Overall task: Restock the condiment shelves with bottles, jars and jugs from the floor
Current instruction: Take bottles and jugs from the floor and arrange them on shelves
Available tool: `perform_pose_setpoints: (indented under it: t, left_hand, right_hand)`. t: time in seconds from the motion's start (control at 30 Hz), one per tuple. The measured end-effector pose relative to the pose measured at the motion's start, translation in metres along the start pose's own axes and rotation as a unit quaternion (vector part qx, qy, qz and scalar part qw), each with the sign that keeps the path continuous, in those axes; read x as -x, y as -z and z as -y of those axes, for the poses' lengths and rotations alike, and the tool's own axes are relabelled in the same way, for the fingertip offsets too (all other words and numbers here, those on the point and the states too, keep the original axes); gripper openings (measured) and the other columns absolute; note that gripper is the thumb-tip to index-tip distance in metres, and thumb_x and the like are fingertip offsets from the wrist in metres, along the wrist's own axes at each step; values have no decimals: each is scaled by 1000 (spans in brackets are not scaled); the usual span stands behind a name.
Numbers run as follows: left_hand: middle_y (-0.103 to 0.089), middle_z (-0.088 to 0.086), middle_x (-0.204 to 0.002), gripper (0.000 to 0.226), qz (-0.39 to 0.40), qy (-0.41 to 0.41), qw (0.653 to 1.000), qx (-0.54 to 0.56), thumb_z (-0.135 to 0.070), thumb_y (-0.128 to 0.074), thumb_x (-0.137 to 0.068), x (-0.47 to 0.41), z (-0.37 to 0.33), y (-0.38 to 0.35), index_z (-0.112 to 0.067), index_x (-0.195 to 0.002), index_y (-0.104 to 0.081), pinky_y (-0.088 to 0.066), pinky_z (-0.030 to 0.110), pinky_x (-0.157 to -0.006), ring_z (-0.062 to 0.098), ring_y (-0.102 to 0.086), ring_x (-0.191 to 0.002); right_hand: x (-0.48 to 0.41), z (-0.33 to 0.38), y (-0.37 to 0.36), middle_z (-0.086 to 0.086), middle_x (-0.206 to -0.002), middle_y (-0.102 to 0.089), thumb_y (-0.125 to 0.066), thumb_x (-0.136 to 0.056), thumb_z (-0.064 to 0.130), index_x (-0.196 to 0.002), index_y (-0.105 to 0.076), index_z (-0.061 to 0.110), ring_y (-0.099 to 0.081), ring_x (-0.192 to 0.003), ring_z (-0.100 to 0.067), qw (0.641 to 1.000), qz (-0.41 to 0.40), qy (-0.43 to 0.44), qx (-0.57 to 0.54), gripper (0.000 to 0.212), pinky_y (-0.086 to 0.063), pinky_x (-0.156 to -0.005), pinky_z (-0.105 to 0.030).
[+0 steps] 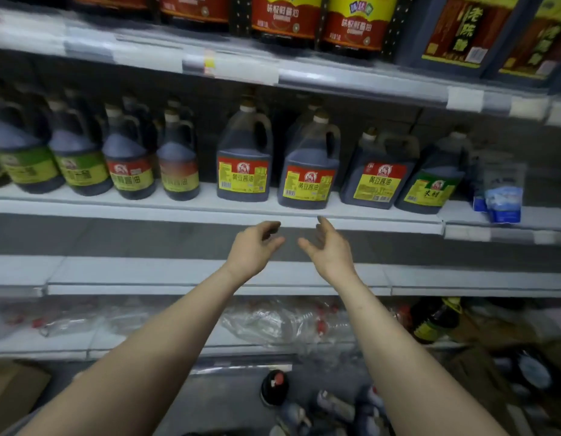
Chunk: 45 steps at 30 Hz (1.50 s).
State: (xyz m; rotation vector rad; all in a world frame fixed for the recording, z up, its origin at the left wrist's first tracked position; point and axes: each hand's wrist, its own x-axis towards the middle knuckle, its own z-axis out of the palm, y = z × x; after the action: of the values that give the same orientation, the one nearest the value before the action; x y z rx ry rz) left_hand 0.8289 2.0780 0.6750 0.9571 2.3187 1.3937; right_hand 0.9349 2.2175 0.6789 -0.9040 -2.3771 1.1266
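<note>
- The left hand (255, 247) and the right hand (328, 245) hold nothing. Their fingers are loosely curled and the palms face each other, apart, just below the front edge of the middle shelf (178, 209).
- Done so far, as I judge it: a row of dark jugs (244, 165) lines that shelf near its front edge. The nearest jug (309, 174) stands just above the hands.
- The jugs stand upright with their long axis vertical, labels facing the aisle and handles on the right side.
- Left to do: the shelf below (147, 272) looks yet to be filled.
- Several bottles (274, 388) wait on the floor. They lie tilted, too blurred to tell which way they point.
- A dark bottle (436, 319) leans at the bottom shelf's right end, beside crumpled plastic wrap (272, 322).
</note>
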Motion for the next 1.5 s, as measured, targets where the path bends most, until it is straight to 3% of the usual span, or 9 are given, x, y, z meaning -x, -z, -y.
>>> perform_pose_setpoints:
  t: [0.13, 0.4, 0.57, 0.7, 0.8, 1.1, 1.2, 1.27, 1.5]
  left_hand:
    - [-67, 4, -127, 39, -4, 11, 1000, 2, -22, -67, -93, 44, 30, 0, -11, -131, -62, -39, 10, -91, 14, -62, -117]
    - [-68, 3, -124, 40, 31, 97, 994, 28, -21, -67, -93, 116, 95, -18, -12, -132, -61, -44, 23, -103, 14, -62, -117]
    - [-66, 5, -127, 42, 60, 156, 985, 33, -23, -67, -93, 149, 139, -42, -12, -133, -59, -44, 26, -103, 17, -60, -120]
    - [-67, 3, -125, 41, 77, 208, 974, 38, -21, -68, -92, 172, 175, -72, -13, -132, -60, -44, 22, -100, 15, -61, -119]
    - [-65, 5, -129, 43, 111, 240, 964, 39, -20, -67, -94, 187, 199, -100, -13, -135, -58, -41, 20, -102, 15, -59, -122]
    - [-61, 5, -134, 48, 203, 270, 941, 22, -17, -64, -95, 216, 259, -189, -14, -141, -51, -41, 20, -102, 17, -57, -124]
    - [-59, 5, -137, 52, 228, 276, 933, 14, -15, -65, -93, 222, 281, -214, -13, -142, -50, -38, 17, -104, 16, -55, -127]
    - [-58, 6, -138, 53, 248, 272, 930, 2, -14, -67, -92, 224, 302, -236, -10, -142, -49, -36, 17, -106, 17, -53, -129]
    - [-56, 7, -140, 62, 294, 275, 914, -45, -11, -71, -88, 230, 384, -311, -12, -145, -46, -30, 6, -93, 18, -52, -130]
  right_hand:
    - [46, -16, -22, -7, -152, -47, -72, -92, 28, -155, -32, 13, -47, -139, -23, 1000, 14, -11, -15, 76, -43, -111, -40]
    - [114, -66, -71, -7, -152, -48, -73, -91, 27, -155, -34, 16, -49, -137, -23, 996, 71, -53, -6, 75, -41, -112, -39]
    - [135, -110, -106, -1, -152, -47, -72, -92, 29, -155, -32, 23, -50, -135, -18, 988, 125, -87, -9, 74, -40, -98, -23]
    - [146, -150, -127, -6, -149, -51, -73, -92, 25, -152, -38, 18, -51, -134, -21, 982, 155, -111, -6, 70, -44, -109, -36]
    - [159, -186, -142, -13, -135, -60, -74, -90, 18, -146, -46, 10, -58, -125, -29, 976, 167, -142, -7, 63, -48, -104, -43]
    - [208, -306, -183, -11, -141, -57, -76, -88, 17, -147, -45, 6, -54, -130, -23, 958, 196, -211, 4, 68, -36, -89, -7]
    - [220, -337, -191, -9, -146, -53, -75, -89, 14, -152, -39, 15, -52, -132, -24, 952, 208, -224, -21, 73, -47, -104, -34]
    - [224, -362, -199, -6, -148, -51, -74, -89, 10, -152, -38, 18, -51, -133, -23, 948, 207, -238, -47, 73, -47, -106, -44]
    - [236, -456, -232, 3, -144, -48, -74, -90, 14, -152, -37, 12, -47, -134, -16, 938, 191, -285, -59, 72, -45, -106, -36]
